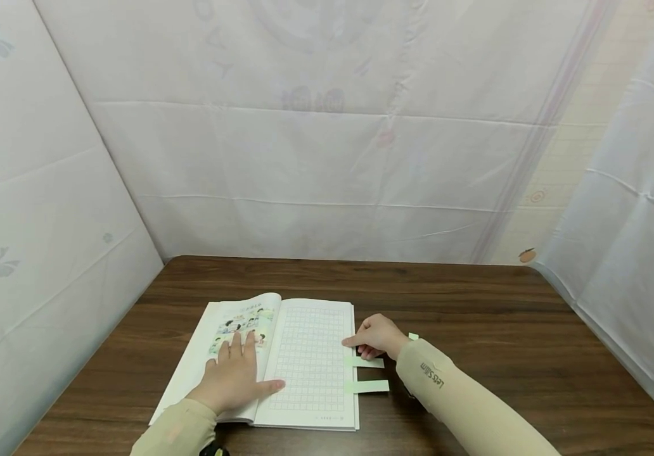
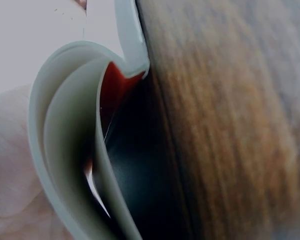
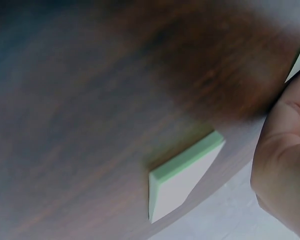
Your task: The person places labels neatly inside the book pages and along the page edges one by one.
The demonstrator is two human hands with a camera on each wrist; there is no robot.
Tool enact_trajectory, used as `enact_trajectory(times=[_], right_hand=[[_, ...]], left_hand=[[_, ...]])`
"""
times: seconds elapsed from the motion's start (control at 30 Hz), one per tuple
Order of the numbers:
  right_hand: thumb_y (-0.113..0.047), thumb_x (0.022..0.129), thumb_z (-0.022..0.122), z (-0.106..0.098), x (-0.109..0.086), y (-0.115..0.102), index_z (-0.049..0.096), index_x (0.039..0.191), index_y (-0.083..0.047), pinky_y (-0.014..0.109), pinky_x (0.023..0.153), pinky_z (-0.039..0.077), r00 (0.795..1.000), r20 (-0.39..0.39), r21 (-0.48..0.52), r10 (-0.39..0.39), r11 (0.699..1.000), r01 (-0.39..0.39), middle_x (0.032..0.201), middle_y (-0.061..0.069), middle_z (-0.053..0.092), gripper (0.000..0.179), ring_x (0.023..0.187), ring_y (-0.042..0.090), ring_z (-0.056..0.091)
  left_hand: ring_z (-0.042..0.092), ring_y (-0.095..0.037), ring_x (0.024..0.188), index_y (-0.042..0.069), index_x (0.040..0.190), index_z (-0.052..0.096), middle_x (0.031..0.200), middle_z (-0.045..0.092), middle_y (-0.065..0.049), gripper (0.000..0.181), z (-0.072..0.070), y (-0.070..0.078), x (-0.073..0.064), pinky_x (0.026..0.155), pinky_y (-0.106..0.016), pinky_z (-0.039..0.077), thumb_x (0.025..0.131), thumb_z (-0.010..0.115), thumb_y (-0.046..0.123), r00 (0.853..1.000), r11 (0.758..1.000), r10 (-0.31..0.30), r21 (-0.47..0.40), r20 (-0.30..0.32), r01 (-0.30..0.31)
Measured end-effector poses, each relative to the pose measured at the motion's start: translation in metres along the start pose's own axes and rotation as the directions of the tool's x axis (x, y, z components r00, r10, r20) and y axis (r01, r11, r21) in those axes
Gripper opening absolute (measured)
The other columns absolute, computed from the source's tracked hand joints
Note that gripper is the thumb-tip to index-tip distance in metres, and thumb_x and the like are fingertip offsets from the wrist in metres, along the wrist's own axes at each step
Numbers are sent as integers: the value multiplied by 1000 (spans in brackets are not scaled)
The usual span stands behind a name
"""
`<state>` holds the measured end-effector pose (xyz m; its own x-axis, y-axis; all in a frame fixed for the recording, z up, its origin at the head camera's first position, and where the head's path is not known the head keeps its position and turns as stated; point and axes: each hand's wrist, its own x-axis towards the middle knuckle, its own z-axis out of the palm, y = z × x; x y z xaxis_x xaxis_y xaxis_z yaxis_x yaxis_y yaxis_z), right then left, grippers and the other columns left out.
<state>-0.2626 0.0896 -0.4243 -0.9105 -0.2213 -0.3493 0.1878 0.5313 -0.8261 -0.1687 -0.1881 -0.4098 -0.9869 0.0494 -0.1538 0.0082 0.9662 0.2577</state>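
Book point(image 1: 183, 383) lies open nearer the bench's point(image 1: 475, 297) left edge, spine point(image 1: 271, 345) running front to back. Left hand point(image 1: 231, 379) is spread flat on it. Two tabs point(image 1: 375, 386) poke out rightward; right hand point(image 1: 379, 335) is nearest the far one, at the page edge, can't tell if it's pinching. Pad point(image 1: 413, 336) sits just right of that hand.

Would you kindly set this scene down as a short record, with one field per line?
Book: open on the wooden table
Left page: cartoon pictures, partly covered
Right page: printed grid
Left hand: rests across the left page, reaching onto the right page
Right hand: touches the right page's outer edge; whether it grips anything is unclear
Green strips: two plainly seen, sticking out past the right page's outer edge
Green-edged pad: on the table beside the right wrist
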Motion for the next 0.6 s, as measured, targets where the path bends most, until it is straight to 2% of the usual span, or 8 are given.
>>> enact_trajectory(times=[0.33,0.47,0.6], right_hand=[[-13,82,81,-5,1,1,63,77,-7,19,49,48,998,59,45,-31,999,29,60,1,60,20,47,6,54],[-11,82,80,-7,2,1,63,78,-6,19,49,49,998,58,59,-37,998,33,60,2,60,18,46,7,54],[-10,83,79,-8,2,2,63,78,-6,19,48,48,998,46,66,-38,997,34,60,2,59,17,46,7,53]], left_hand=[[26,-63,137,-10,152,22,153,21,-41,123,2,-3,1,99,-77,28,76,63,77,999,999,15,32,-37,-14],[26,-60,139,-6,154,22,156,21,-38,122,3,-6,1,99,-77,26,76,60,80,995,998,42,40,-89,-39],[25,-57,139,-2,155,24,157,20,-35,119,5,-8,0,101,-76,25,76,59,80,985,997,73,36,-156,-68]])
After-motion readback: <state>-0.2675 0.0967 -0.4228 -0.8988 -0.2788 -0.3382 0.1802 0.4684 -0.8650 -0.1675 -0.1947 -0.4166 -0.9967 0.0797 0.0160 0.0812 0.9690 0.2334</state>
